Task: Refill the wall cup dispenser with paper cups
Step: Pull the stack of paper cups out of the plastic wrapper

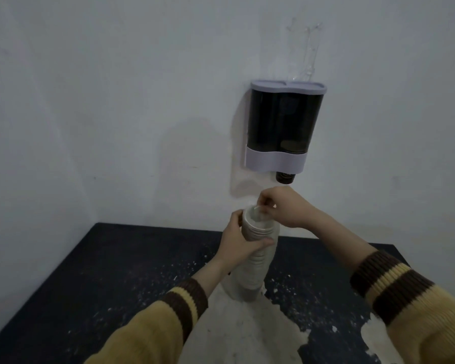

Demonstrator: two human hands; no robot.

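No text, label, brand or number is legible on the dispenser (284,122) or the stack of paper cups (256,269).

surface: black flat table top (116,258), fills the lower half of the frame | wear: large pale patch of bare, stripped coating (247,334) at lower centre, smaller pale patch (373,337) at lower right, white flecks (174,278) scattered across the centre | on it: tall stack of white paper cups (255,266), foot at the large patch's upper end, contact unclear

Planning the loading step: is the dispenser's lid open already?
No, the grey lid lies flat on top of the dispenser; the left hand and right hand are on the cup stack below it.
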